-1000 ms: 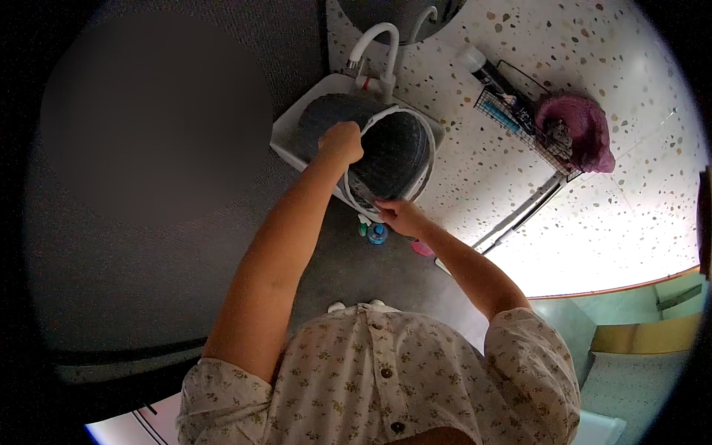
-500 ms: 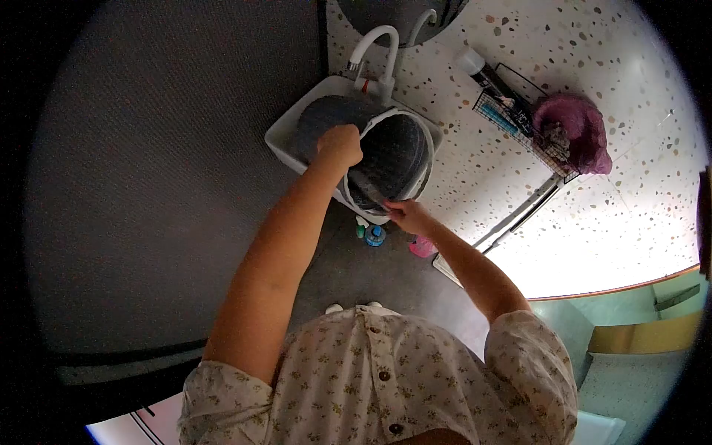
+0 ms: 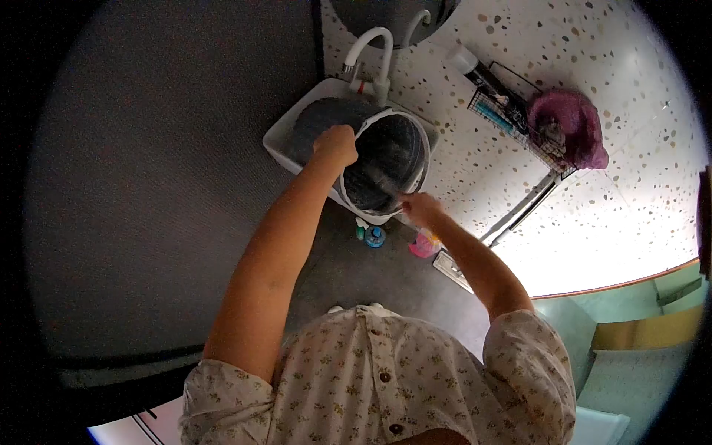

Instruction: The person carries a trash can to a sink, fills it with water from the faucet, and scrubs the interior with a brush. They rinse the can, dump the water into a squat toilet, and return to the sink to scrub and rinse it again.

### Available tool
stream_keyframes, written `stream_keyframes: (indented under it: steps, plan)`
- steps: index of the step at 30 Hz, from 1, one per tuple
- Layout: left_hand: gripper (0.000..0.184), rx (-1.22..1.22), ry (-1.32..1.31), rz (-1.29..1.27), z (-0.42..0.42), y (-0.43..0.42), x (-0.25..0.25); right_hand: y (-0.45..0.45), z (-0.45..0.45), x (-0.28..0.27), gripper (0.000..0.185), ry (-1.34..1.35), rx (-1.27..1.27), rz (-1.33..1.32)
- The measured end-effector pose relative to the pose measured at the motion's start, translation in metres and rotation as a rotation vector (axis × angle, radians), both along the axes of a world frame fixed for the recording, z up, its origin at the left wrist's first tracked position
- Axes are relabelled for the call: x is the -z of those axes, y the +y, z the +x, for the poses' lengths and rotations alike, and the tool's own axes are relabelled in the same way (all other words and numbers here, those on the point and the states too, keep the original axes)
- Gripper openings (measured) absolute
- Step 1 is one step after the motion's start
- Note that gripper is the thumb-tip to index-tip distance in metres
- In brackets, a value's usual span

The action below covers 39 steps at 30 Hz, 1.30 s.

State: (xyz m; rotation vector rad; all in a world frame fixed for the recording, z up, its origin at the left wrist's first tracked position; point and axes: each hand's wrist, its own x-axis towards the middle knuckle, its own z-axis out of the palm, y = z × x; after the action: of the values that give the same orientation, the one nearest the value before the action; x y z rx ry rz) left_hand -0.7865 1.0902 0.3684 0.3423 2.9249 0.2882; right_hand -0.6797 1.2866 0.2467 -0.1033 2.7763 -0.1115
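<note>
Dark bucket (image 3: 384, 154) on its side in white sink (image 3: 277, 144)

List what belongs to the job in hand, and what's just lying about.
Likely in use:
dark container, gripped by the left hand
right hand, blurred at the container's opening; anything held is unclear
white sink beneath

Apparently just lying about:
blue-topped bottle on the floor
pink object, also low down
black canister at the wire rack
maroon bundle, likewise

The bucket (image 3: 380, 148) was laid in the sink (image 3: 277, 145); the faucet (image 3: 386, 58) was mounted far, the rack (image 3: 544, 151) to the right.
</note>
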Motion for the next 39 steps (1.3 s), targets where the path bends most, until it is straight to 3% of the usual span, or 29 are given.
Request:
stream_keyframes:
  steps: [1,4,7,10,15,20,22,28,30,32,33,34,35,37,39]
  plan:
    - [0.021,-0.018,0.022,0.000,0.002,0.000,-0.001,0.003,-0.003,0.036,0.044,0.136,-0.097,-0.328]
    - [0.022,0.026,0.012,-0.068,-0.006,-0.005,-0.015,-0.025,0.004,0.020,0.043,0.073,-0.053,-0.528]
    - [0.021,0.054,0.200,-0.107,-0.033,-0.014,-0.021,-0.032,0.013,-0.026,0.045,0.069,-0.024,-0.403]
    - [0.020,0.033,0.333,-0.090,-0.048,-0.019,-0.031,-0.026,0.015,-0.032,0.045,0.153,-0.004,-0.382]
    - [0.019,0.063,0.488,-0.030,-0.050,-0.002,-0.017,-0.020,0.020,-0.004,0.041,0.192,0.133,-0.345]
    - [0.033,0.214,0.476,0.093,-0.014,0.012,-0.017,-0.019,0.030,0.014,0.041,0.133,0.175,-0.341]
    - [0.039,0.219,0.507,0.084,-0.008,0.009,-0.009,-0.021,0.033,0.017,0.043,0.151,0.160,-0.364]
    - [0.059,0.154,0.567,0.388,0.028,-0.018,0.026,-0.031,0.041,0.026,0.044,0.203,0.168,-0.421]
    - [0.063,-0.090,0.560,0.702,0.058,-0.032,0.055,-0.032,0.039,0.035,0.043,0.252,0.152,-0.450]
    - [0.063,-0.192,0.463,0.619,0.074,-0.042,0.106,-0.033,0.033,0.049,0.042,0.300,0.135,-0.475]
    - [0.063,-0.195,0.464,0.620,0.084,-0.041,0.119,-0.033,0.030,0.058,0.040,0.293,0.178,-0.638]
    - [0.059,-0.226,0.344,0.685,0.093,-0.039,0.128,-0.036,0.028,0.056,0.039,0.286,0.219,-0.799]
    - [0.055,-0.254,0.223,0.750,0.095,-0.037,0.134,-0.036,0.025,0.053,0.039,0.289,0.216,-0.796]
    - [0.048,-0.283,0.251,0.725,0.085,-0.033,0.155,-0.044,0.023,0.021,0.037,-0.177,0.517,-1.089]
    - [0.041,-0.309,0.277,0.705,0.079,-0.029,0.154,-0.047,0.024,-0.007,0.037,-0.257,0.538,-1.044]
